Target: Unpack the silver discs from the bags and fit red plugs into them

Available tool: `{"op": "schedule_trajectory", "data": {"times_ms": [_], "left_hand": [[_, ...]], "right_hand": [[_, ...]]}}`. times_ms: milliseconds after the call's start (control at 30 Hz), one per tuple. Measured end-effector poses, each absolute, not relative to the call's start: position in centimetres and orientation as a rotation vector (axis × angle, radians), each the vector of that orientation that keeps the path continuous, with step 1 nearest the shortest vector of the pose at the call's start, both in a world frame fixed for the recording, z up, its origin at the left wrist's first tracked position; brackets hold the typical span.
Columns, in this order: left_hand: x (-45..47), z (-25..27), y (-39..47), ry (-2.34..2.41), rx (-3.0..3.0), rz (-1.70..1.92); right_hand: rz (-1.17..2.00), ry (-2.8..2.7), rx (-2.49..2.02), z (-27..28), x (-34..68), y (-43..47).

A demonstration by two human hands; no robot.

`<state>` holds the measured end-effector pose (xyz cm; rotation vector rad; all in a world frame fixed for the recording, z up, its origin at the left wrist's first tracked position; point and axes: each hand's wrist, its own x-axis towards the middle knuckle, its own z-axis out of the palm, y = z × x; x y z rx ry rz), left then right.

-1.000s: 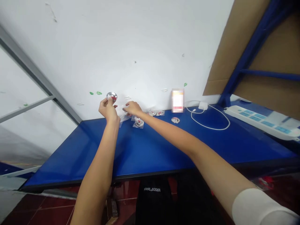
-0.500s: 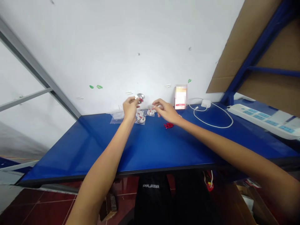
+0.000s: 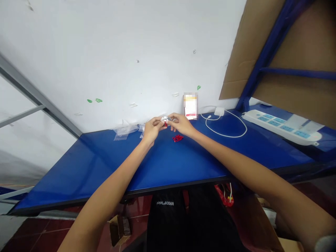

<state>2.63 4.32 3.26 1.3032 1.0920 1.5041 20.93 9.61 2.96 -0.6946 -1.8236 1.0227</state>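
noting a change: my right hand (image 3: 183, 125) is no longer hanging free but is joining my left hand (image 3: 153, 130) at the shiny metal disc (image 3: 166, 119). each grip is pinching the disc between thumb and fingers, from opposite sides, with a red piece (image 3: 165, 124) showing at its front. i am holding the disc over the rear of the blue bench (image 3: 162, 168), behind the red heap (image 3: 177, 138). handling is now becoming two-handed, i judge.
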Motion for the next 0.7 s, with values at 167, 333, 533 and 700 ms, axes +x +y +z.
{"op": "schedule_trajectory", "data": {"times_ms": [167, 333, 533, 700], "left_hand": [[2.61, 3.2, 4.32, 1.121, 1.281, 1.473], [2.27, 3.01, 4.42, 1.122, 1.285, 1.457], [2.12, 2.9, 4.61, 1.127, 1.284, 1.463], [2.02, 3.06, 4.69, 1.135, 1.272, 1.469]], "right_hand": [[1.039, -1.795, -0.688, 2.58, 21.12, 10.12], [1.087, -1.78, -0.677, 2.26, 21.0, 10.32], [1.242, -1.694, -0.681, 2.23, 20.86, 10.41], [1.288, -1.603, -0.676, 2.53, 20.76, 10.3]]}}
